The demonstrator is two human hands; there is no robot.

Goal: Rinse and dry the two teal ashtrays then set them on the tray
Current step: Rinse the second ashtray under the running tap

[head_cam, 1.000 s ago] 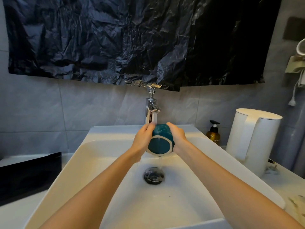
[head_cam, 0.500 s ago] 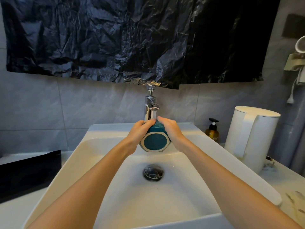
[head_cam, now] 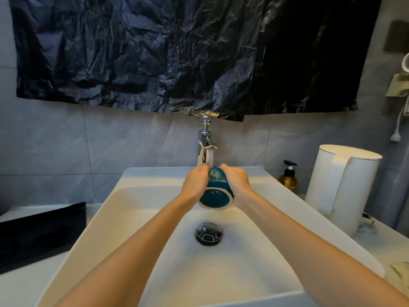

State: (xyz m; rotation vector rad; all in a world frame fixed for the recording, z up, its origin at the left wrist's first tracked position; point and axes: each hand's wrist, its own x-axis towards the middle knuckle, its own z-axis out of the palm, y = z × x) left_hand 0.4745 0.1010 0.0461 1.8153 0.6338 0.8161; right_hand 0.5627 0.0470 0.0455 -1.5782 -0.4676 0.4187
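Both hands are up under the faucet spout; the teal ashtray is clamped between them, held on edge, its glazed underside with a pale ring tilted toward the camera and slightly down. Left hand wraps the ashtray's left side, fingers curled over the top edge; right hand does the same on the right side, knuckles up; fingertips of both nearly meet above the piece, just under the spout. Ashtray surface is wet and glossy; a thin run of water drops off its lower rim; cannot tell if a second ashtray sits behind the one in view. Hands and ashtray are over the back half of the white sink; drain is directly below them, nearer the camera. Black tray is on the counter well off to the left of the left hand, apart from the sink. Amber soap bottle is to the right of the right hand, at the wall; white kettle is just beyond it, further right. Crumpled black plastic sheet hangs on the wall above the hands; its lower edge reaches the faucet top.
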